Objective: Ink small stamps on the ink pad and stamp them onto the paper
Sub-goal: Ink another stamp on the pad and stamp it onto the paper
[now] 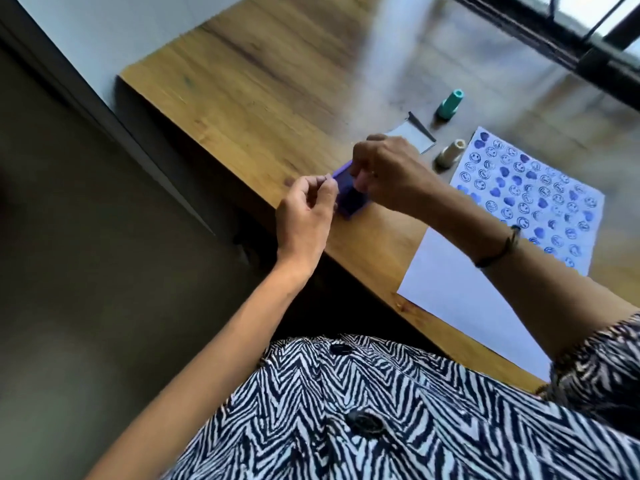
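A purple ink pad (348,199) lies near the table's left front edge, its lid raised. My left hand (306,216) pinches the pad's near-left side with curled fingers. My right hand (384,171) is over the pad, fingers closed around the lid or something small; what it holds is hidden. The white paper (460,271) lies to the right, its far half covered in blue smiley and heart prints. A teal stamp (449,105) and a beige stamp (449,154) stand beyond the paper's far corner.
A small white card with a dark strip (417,133) lies behind my right hand. The wooden table (259,98) ends in a front edge just left of the pad. A dark window frame (588,46) runs along the far right.
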Tool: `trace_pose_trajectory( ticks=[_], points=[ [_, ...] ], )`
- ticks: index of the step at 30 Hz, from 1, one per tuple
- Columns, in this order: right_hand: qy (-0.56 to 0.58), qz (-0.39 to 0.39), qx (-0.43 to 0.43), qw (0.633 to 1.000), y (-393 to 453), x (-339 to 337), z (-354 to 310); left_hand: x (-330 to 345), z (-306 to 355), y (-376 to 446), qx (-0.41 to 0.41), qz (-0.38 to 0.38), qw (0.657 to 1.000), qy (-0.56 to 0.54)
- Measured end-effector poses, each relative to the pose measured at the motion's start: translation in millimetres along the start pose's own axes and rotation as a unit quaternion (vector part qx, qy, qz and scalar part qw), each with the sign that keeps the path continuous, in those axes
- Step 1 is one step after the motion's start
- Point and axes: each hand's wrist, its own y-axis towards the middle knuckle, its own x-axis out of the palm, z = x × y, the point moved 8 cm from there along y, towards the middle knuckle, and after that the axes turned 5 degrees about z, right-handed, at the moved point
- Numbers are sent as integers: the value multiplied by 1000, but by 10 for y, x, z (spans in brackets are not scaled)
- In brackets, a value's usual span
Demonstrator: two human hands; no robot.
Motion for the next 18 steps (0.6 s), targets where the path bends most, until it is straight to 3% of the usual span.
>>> trace_pose_trajectory(
  ticks=[18],
  points=[
    [-23, 5, 25, 999, 183, -74, 138, 18, 22, 16, 20, -26, 999, 12]
  ],
)
